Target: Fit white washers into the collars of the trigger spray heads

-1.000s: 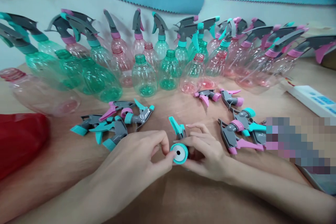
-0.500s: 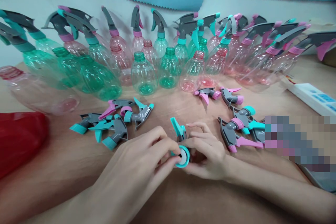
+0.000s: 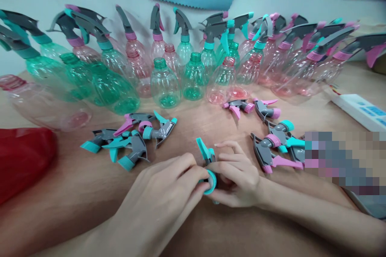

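A grey trigger spray head with a turquoise trigger and collar [image 3: 212,182] is in my right hand [image 3: 238,174], whose fingers wrap round it. Its collar opening faces left and towards me, and something white shows inside. The thumb and fingertips of my left hand [image 3: 169,192] are pinched together at that opening; anything between them is hidden. To the left of my hands lies a loose group of grey spray heads [image 3: 132,148] with turquoise and pink parts. Another group of spray heads [image 3: 267,148] lies to the right.
Behind the hands stand open-necked green bottles [image 3: 194,82] and pink bottles [image 3: 221,84]. Farther back are several bottles with spray heads fitted [image 3: 184,40]. A red item [image 3: 24,160] sits at the left edge, a white power strip [image 3: 362,110] at the right.
My left fingertips have pushed farther into the collar opening, covering more of the white part. The spray head and both hands have shifted slightly lower in view. The bottles stay put.
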Demonstrator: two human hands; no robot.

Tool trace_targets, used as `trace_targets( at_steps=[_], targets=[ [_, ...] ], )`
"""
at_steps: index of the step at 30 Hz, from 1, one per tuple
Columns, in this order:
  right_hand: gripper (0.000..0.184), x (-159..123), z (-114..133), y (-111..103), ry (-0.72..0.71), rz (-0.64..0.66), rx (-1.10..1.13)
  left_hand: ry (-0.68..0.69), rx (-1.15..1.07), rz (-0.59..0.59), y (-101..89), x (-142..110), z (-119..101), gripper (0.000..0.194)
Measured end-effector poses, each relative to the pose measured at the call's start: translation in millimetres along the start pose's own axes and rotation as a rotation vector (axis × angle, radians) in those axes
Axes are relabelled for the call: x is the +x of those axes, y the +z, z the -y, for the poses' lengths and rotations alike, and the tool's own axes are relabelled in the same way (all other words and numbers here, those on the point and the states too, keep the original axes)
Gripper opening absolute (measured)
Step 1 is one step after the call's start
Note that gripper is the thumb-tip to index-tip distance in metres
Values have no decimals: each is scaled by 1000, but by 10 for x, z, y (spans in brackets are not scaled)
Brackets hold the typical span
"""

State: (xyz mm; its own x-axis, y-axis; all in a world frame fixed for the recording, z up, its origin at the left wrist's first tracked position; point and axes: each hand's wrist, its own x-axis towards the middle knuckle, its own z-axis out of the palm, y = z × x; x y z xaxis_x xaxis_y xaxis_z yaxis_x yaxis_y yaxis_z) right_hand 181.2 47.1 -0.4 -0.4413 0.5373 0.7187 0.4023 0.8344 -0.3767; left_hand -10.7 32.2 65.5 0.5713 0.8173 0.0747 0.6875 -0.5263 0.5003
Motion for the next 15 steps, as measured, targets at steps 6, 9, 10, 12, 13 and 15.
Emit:
trace_targets(
  at_steps=[6,9,10,12,13,15],
  targets=[
    [12,-8,15,8,-31,-10,-23,-68,-51,45,10,66,-47,11],
    [12,-10,19,5,-39,-19,-66,-97,7,-21,45,71,-89,9],
    [13,-9,18,3,-30,-23,-77,-94,27,-46,54,67,-96,9],
    [16,-9,15,-1,-3,-25,-90,-104,64,-88,60,60,-98,9],
    [16,-9,13,-3,11,-25,-96,-110,77,-101,57,58,-93,11],
    [14,-9,10,-5,30,-22,-108,-104,97,-111,47,59,-77,16]
  ],
)
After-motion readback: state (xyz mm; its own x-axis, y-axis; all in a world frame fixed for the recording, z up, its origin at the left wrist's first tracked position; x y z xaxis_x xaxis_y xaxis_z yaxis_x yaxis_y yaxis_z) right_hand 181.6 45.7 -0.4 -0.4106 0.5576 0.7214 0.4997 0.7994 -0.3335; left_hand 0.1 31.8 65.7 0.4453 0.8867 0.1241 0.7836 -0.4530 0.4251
